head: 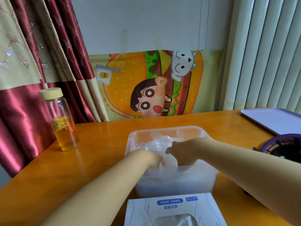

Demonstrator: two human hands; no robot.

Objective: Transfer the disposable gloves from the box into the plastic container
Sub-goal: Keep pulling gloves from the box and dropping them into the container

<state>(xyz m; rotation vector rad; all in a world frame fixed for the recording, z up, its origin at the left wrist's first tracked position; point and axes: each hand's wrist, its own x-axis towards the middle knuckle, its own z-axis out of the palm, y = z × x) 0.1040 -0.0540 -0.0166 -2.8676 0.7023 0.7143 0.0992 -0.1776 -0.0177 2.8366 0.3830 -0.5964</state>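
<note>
A translucent plastic container (166, 130) stands mid-table with a crumpled heap of clear disposable gloves (160, 143) inside. Both my hands reach down into it. My left hand (154, 158) is sunk among the gloves at the near left, its fingers hidden in the plastic. My right hand (182, 152) is curled over the heap at the near right and grips a fold of glove film. The white glove box (171, 207) lies at the table's near edge, just in front of the container, with more clear gloves showing in its oval opening (175, 221).
A glass bottle (61, 121) with a pale lid and amber liquid stands at the left. A lilac tray (273, 119) lies at the far right. A purple-rimmed dark basket (285, 144) sits by my right forearm. Curtains hang behind the orange table (97, 152).
</note>
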